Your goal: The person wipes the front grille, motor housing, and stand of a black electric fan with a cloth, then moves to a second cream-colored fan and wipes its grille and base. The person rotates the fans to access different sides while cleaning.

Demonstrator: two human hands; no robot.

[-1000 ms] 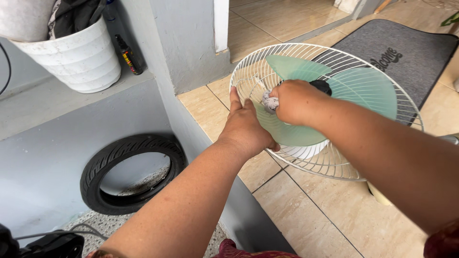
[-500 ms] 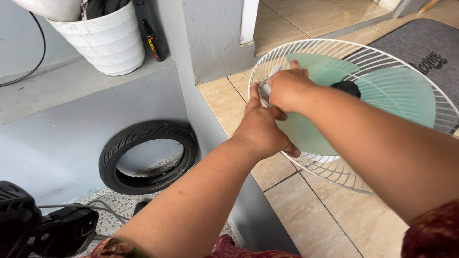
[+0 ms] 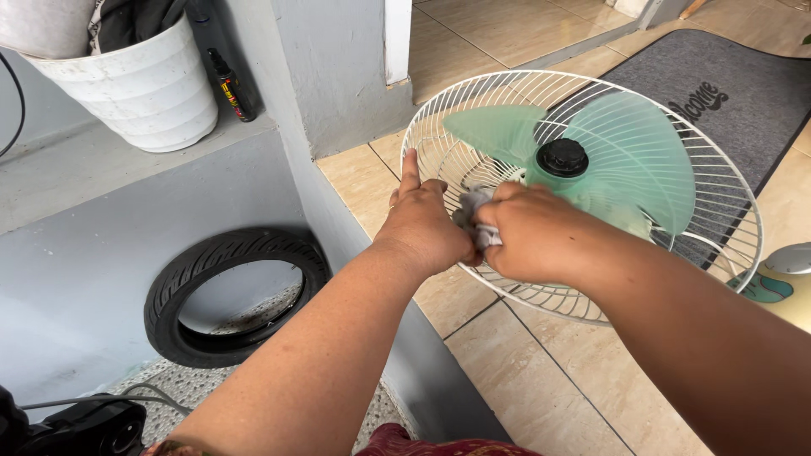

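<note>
A fan lies tilted over the tiled floor, with a white wire grille (image 3: 718,181), pale green blades (image 3: 629,160) and a black hub cap (image 3: 563,156). My left hand (image 3: 422,224) grips the grille's near left rim, index finger pointing up along it. My right hand (image 3: 532,236) is closed on a small grey-white cloth (image 3: 471,207) and presses it against the lower left blade, just beside my left hand. The blade under my right hand is mostly hidden.
A grey wall corner (image 3: 338,76) stands left of the fan. On the ledge sit a white ribbed pot (image 3: 135,93) and a small dark bottle (image 3: 228,84). A black tyre (image 3: 228,295) leans below. A grey doormat (image 3: 726,84) lies behind; the fan's base (image 3: 781,283) is at right.
My right hand with the cloth has come down from the upper left blade to the lower left one. The blades have turned, so the hub cap now shows. My left hand stays on the rim.
</note>
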